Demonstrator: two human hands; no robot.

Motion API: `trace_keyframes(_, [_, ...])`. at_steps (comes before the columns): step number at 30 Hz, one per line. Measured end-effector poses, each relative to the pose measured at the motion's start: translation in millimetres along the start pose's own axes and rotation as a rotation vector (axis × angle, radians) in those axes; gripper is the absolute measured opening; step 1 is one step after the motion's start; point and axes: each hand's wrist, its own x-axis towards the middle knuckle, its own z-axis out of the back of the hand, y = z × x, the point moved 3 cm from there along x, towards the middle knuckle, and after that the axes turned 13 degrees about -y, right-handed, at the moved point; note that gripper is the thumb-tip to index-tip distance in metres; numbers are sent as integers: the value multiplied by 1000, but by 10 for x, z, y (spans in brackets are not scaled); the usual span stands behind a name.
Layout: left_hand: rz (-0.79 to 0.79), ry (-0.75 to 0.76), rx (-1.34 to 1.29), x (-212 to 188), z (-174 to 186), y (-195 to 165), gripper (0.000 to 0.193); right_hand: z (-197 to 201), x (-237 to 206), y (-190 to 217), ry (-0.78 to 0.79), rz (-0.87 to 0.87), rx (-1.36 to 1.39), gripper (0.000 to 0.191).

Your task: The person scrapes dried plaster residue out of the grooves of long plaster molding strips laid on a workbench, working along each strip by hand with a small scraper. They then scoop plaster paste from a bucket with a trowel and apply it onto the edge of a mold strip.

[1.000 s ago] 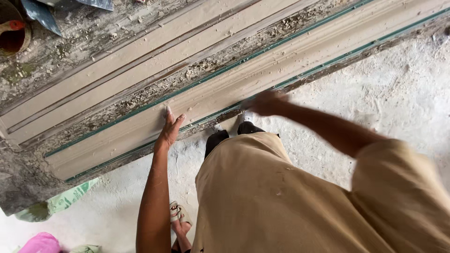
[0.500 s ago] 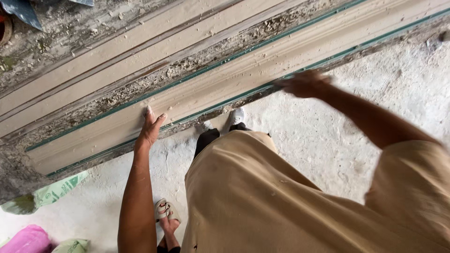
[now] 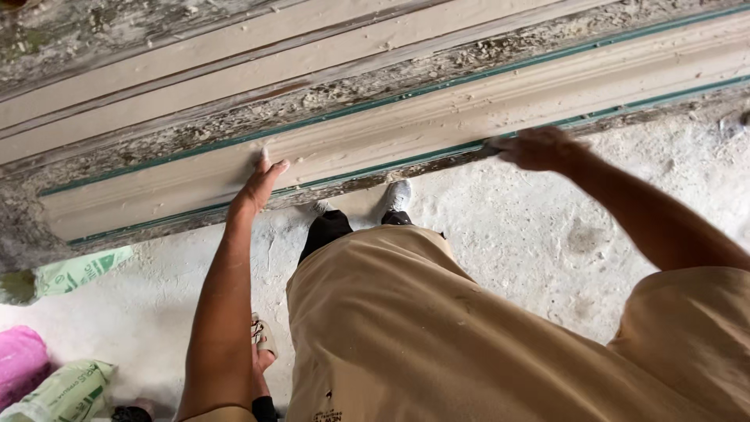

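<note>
The left hand (image 3: 262, 181) lies flat against the long beige moulded beam (image 3: 437, 129), fingers stretched out and close together, pointing up the face, the thumb spread off to the side; it presses on the surface and grips nothing. The right hand (image 3: 535, 148) sits farther along the same beam, at its lower edge, knuckles up and fingers curled down over something small and dark at the edge; the view does not show what that is, nor whether the fingers close on it.

The beam runs slantwise across the whole view, from the left edge up toward the top right corner, with thin green lines (image 3: 406, 98) along its upper and lower borders. Above it lies a band of flaking, weathered paint (image 3: 258, 117), and above that more beige boards (image 3: 234, 47) run in parallel.

Below the beam the floor (image 3: 539, 242) is pale, dusty concrete. The person's tan shirt (image 3: 437, 336) fills the lower middle, with black trousers (image 3: 328, 230) and a pale shoe (image 3: 398, 195) just under the beam's lower edge. A sandalled foot (image 3: 262, 340) shows beside the left forearm. Near the floor's left edge lie a green and white sack (image 3: 78, 270), a pink bundle (image 3: 19, 363) and another green printed bag (image 3: 66, 391).
</note>
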Motion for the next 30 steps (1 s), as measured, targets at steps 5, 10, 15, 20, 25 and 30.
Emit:
trace_keyframes(5, [-44, 60, -26, -48, 102, 1, 110, 400, 540, 1447, -84, 56, 132, 54])
trace_keyframes(10, [-107, 26, -255, -59, 248, 319, 97, 666, 1016, 2868, -132, 177, 105, 42])
trace_keyframes(15, [-325, -228, -646, -24, 855, 768, 54, 897, 1627, 4500, -133, 227, 134, 44])
trace_keyframes(20, [-356, -586, -316, -88, 1920, 1397, 30, 1392, 2253, 6331, -150, 203, 385, 40])
trace_keyframes(25, [-439, -713, -65, -186, 2587, 1847, 24, 1631, 2529, 7317, -163, 307, 286, 39])
trace_keyframes(30, [-499, -694, 103, -292, 2599, 2113, 35, 1218, 2245, 6345, 22, 128, 190, 49])
